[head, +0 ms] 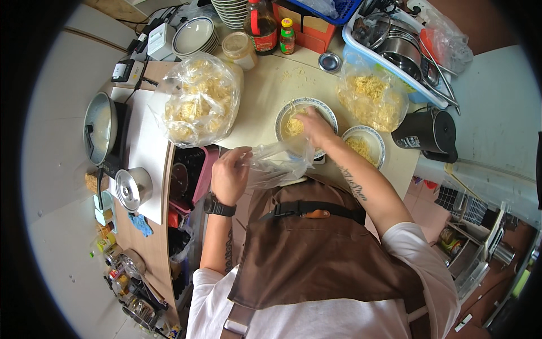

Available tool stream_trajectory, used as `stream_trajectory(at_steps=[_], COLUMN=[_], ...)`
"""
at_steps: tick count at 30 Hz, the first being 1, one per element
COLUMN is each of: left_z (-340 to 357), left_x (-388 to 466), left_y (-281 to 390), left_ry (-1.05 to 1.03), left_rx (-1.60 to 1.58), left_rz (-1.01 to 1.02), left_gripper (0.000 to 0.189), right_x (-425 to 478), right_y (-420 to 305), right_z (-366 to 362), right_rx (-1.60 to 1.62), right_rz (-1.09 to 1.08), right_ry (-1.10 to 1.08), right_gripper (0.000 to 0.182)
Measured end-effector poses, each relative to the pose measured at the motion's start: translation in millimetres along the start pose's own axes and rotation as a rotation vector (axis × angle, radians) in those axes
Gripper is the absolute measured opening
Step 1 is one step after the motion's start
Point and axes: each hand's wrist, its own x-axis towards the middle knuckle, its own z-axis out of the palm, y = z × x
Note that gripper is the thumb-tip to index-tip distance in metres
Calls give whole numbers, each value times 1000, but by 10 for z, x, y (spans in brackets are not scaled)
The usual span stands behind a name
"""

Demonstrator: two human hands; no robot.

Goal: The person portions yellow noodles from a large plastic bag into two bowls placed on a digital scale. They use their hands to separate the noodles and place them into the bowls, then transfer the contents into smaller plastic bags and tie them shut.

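My left hand [231, 176], with a black watch on the wrist, is shut on a thin clear plastic bag [275, 163]. The bag stretches right, towards my right forearm, over the front of a white bowl with a blue patterned rim [331, 111]. Inside that bowl my right hand [314, 127] touches a heap of thin yellow noodles [293, 126]; its fingertips are partly hidden, so a grip cannot be made out. Beneath the bowl's near side, a small part of a dark-and-white object [319, 159] shows. Just right of my forearm, a second bowl [380, 142] holds more noodles [359, 149].
Large bags of noodles stand left [203, 104] and right [372, 99]. Noodle scraps [298, 76] lie farther back. A black kettle [425, 131] is at the right. Behind are a sauce bottle [264, 31], a jar [239, 51], stacked plates [194, 36] and a cookware-filled bin [360, 53].
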Motion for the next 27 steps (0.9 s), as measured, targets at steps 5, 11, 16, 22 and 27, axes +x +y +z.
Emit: stream_trajectory(at_steps=[5,11,16,22,27], left_z=[49,184,382,654,750], left_x=[80,267,546,696,570], left_y=[154,373,531,718,927], left_ry=[-51,0,-4,-32,-187], left_rx=[9,-35,-62,-227,-251], left_rz=[-61,4,61,8,145], left_gripper=[11,15,17,18,19], right_x=[-83,-489,-756,-863,-661], right_y=[143,-129,-213,-93,25], right_z=[-437,-1375,-1669,-942,-63], right_rx=[334,833,865,1066,1916], right_rz=[59,-36,-226,-261,145], right_ry=[35,-165,-343,-622,-460], right_gripper=[66,71,72,65,34])
